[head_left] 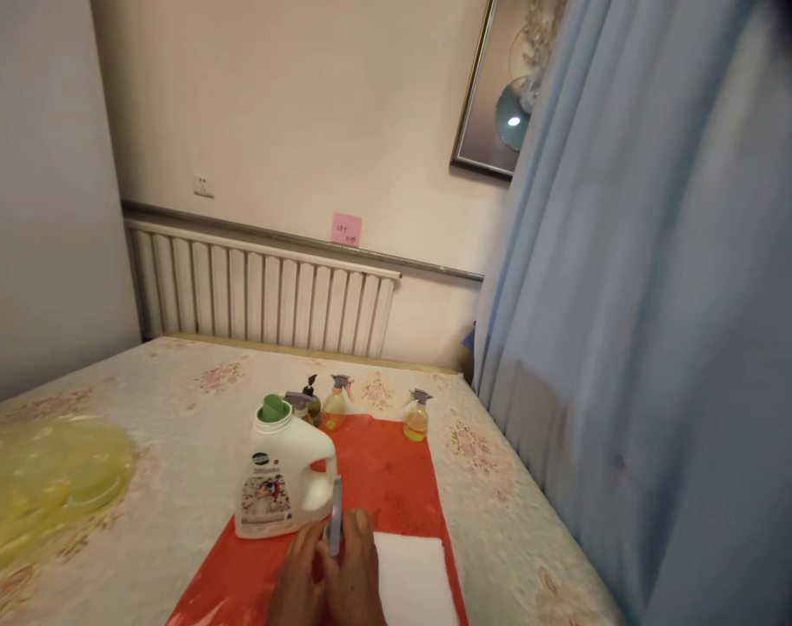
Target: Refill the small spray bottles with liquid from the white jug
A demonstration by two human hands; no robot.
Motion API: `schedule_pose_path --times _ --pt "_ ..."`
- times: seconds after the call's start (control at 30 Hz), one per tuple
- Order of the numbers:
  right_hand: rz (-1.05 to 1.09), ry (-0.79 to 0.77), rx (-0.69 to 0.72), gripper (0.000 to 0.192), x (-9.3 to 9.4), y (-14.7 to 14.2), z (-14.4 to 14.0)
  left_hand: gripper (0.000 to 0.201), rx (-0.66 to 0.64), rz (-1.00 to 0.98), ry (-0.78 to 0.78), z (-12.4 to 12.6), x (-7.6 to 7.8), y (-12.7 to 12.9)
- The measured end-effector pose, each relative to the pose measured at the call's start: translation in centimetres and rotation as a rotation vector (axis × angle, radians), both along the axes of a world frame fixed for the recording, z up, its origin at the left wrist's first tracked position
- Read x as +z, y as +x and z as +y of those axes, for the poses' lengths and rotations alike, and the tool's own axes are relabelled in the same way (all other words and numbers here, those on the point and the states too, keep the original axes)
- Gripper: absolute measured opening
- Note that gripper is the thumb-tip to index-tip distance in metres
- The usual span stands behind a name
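At the bottom centre, my left hand and my right hand meet over a red mat. Together they pinch a small grey upright object; what it is cannot be told. Just beyond my left hand stands a white detergent jug with a green cap. A white folded cloth lies right of my right hand on the mat.
Three small spray bottles with yellowish liquid stand at the mat's far edge. A yellow plastic sheet lies at left on the floral-covered surface. A radiator lines the wall; a blue curtain hangs at right.
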State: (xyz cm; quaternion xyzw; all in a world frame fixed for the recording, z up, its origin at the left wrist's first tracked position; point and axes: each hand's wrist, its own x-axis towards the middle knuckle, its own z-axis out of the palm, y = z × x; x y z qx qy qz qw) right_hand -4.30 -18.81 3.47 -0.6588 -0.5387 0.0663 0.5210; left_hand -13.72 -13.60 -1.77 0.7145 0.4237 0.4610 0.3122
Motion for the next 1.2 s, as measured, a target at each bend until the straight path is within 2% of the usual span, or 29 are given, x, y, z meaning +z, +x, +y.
schedule_pose_path --times 0.27,0.6,0.9,1.03,1.2 --pt "-0.094 0.068 0.011 0.029 -1.1 0.9 0.5 0.046 0.009 -0.023 -0.021 0.5 -1.9 0.1" --pt "-0.118 0.028 0.050 0.030 -0.1 1.4 0.5 0.043 0.035 -0.036 -0.014 0.1 -1.1 0.2" --pt "-0.082 0.012 0.069 0.030 -0.2 1.3 0.5 0.046 0.008 -0.056 -0.022 0.6 -2.4 0.2" --pt "-0.073 0.031 0.062 0.031 -0.1 1.1 0.4 0.045 0.050 -0.036 -0.039 0.7 -2.5 0.2" --pt "-0.089 0.027 0.067 0.030 -0.5 1.0 0.7 0.046 0.036 -0.036 -0.021 0.8 -2.7 0.2"
